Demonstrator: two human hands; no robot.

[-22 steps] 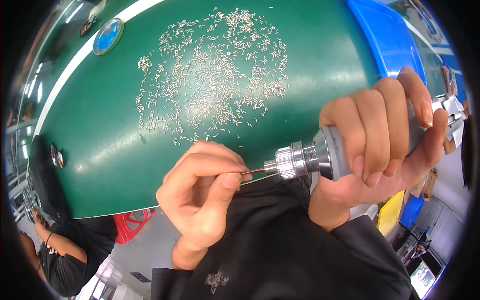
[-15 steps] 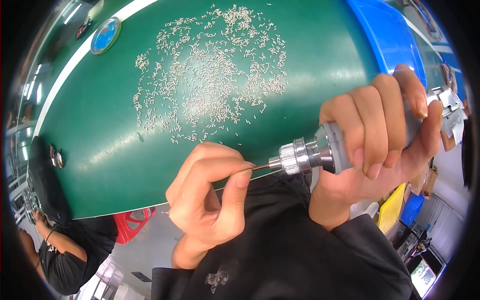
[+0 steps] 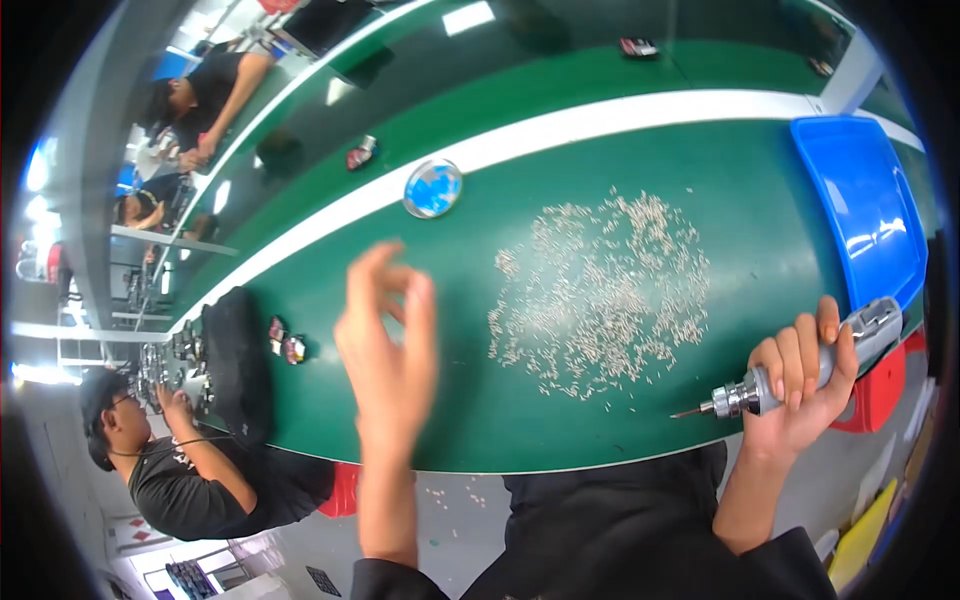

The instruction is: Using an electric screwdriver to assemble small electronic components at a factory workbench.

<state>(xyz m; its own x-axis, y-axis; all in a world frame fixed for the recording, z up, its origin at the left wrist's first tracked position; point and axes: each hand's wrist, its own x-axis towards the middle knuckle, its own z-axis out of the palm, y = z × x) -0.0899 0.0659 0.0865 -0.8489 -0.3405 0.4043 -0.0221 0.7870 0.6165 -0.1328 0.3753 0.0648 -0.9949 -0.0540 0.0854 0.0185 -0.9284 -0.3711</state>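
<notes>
My right hand (image 3: pixel 793 385) is wrapped around a grey electric screwdriver (image 3: pixel 775 388) with a shiny metal collar. Its thin bit points left, above the table's near edge. My left hand (image 3: pixel 388 365) is raised over the table to the left, smeared by motion; its thumb and fingers look apart, and nothing shows between them. Between the two hands, tiny silver rod-like pieces (image 3: pixel 610 310), too small to tell whether screws or pins, lie scattered on the green table (image 3: pixel 760 230). A round clear dish (image 3: pixel 433 188) with blue contents stands beyond my left hand.
A blue tray (image 3: pixel 880 215) lies at the table's right end, a red stool (image 3: pixel 880 393) below it. Small dark-red objects (image 3: pixel 287 341) and a black bag-like thing (image 3: pixel 237 365) sit on the left. A co-worker (image 3: pixel 180 440) sits there; a white strip (image 3: pixel 560 125) runs along the far side.
My left hand has let go of the bit and moved away up and left. My right hand, still holding the screwdriver, is lower and farther right. The view has shifted to take in more of the room.
</notes>
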